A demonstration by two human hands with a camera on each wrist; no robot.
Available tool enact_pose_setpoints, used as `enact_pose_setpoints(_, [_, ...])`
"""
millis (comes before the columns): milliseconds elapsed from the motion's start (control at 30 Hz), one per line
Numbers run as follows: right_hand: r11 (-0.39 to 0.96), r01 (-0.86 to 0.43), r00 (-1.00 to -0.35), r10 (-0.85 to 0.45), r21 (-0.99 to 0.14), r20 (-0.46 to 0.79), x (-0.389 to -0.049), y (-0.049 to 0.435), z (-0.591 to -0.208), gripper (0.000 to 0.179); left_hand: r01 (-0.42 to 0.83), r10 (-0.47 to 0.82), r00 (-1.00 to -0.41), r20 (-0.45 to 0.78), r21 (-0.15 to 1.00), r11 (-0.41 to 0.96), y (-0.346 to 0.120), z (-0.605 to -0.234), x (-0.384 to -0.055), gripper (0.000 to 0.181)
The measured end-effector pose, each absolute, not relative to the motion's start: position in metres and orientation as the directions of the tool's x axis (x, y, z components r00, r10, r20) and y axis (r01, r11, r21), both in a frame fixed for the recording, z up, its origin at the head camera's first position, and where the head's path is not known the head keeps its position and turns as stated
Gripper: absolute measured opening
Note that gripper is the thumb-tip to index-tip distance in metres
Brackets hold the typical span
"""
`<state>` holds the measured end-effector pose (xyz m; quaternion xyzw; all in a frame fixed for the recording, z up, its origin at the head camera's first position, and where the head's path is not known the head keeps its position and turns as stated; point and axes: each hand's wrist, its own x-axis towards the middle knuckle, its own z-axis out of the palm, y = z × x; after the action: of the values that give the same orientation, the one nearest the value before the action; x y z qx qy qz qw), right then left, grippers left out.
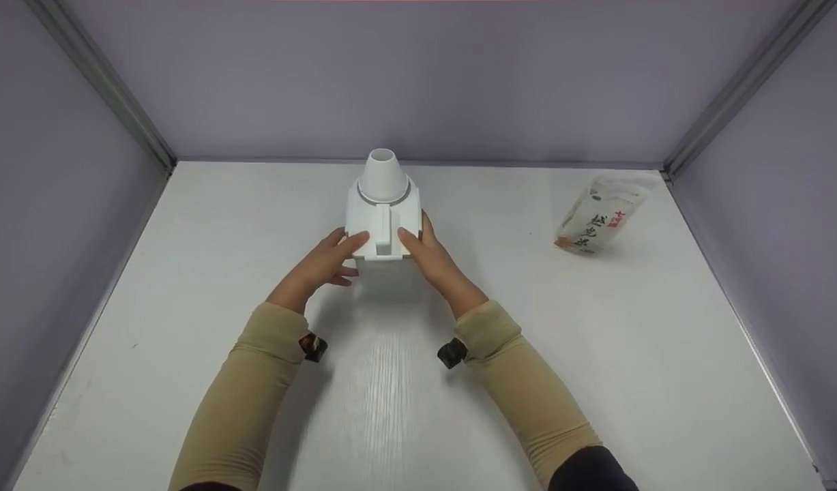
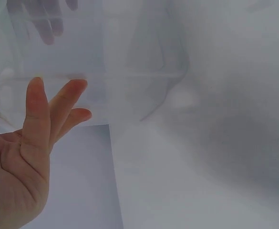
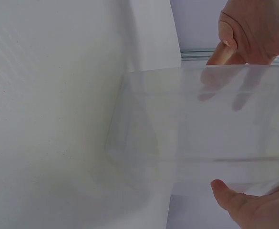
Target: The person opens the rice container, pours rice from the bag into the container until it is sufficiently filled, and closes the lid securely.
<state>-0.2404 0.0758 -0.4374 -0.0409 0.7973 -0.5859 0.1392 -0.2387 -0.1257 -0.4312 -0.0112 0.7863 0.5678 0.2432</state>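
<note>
Both hands hold a storage container, its white lid (image 1: 363, 213) facing up and its see-through plastic body (image 3: 177, 119) below. On the lid sits a white tapered cup (image 1: 383, 179), narrow end up, behind a raised ridge. My left hand (image 1: 320, 262) grips the lid's left side, thumb on top; several of its fingers stick out straight beside the clear body in the left wrist view. On the opposite side my right hand (image 1: 437, 262) holds the lid with its thumb on top and fingers around the edge. Through the clear wall nothing shows inside.
A bag of rice (image 1: 595, 217) with printed characters stands leaning at the right rear of the white table (image 1: 207, 225). Grey-purple panels (image 1: 425, 82) enclose the back and both sides. A small black camera sits at each wrist.
</note>
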Motion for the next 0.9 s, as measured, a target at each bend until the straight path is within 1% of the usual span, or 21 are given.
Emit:
enact_pose_setpoints(333, [0.254,0.108,-0.958,-0.231,-0.961,-0.168,-0.24,0.084,-0.44,0.076,-0.29,0.268,-0.882,-0.387,0.895,0.338,-0.117,-0.432,-0.239,0.093])
enact_pose_setpoints(567, [0.261,0.129,-0.959,-0.214,-0.957,-0.188,-0.239,0.09,-0.44,0.076,-0.273,0.292,-0.882,-0.371,0.906,0.324,-0.111,-0.433,-0.24,0.09])
enact_pose_setpoints(800, [0.253,0.118,-0.962,-0.212,-0.96,-0.174,-0.238,0.097,-0.441,0.076,-0.261,0.284,-0.888,-0.363,0.904,0.338,-0.104,-0.433,-0.239,0.094])
enact_pose_setpoints(900, [0.252,0.121,-0.96,-0.215,-0.96,-0.177,-0.235,0.098,-0.437,0.076,-0.253,0.283,-0.891,-0.355,0.906,0.34,-0.103,-0.43,-0.236,0.093])
